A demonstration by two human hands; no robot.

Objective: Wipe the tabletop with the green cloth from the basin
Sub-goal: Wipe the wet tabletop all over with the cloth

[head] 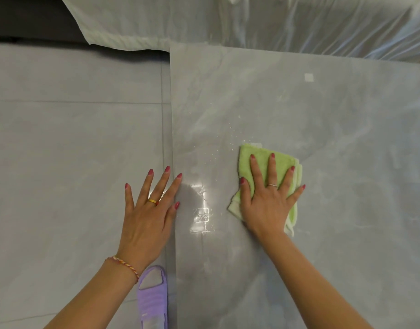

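One green cloth point(268, 172), folded, lies on the grey tabletop point(334, 138) under the right hand point(267, 198), pressed flat with fingers spread. Left hand point(148, 210) spread wide, holding nothing, at the table's left edge. One purple slipper point(153, 302) below. No legible writing.

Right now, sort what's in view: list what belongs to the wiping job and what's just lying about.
Job:
- green cloth, pressed flat under the right hand
- tabletop, with white specks
- left hand, fingers spread at the table's left edge

Lying about:
- purple slipper on the floor
- plastic sheeting behind the table
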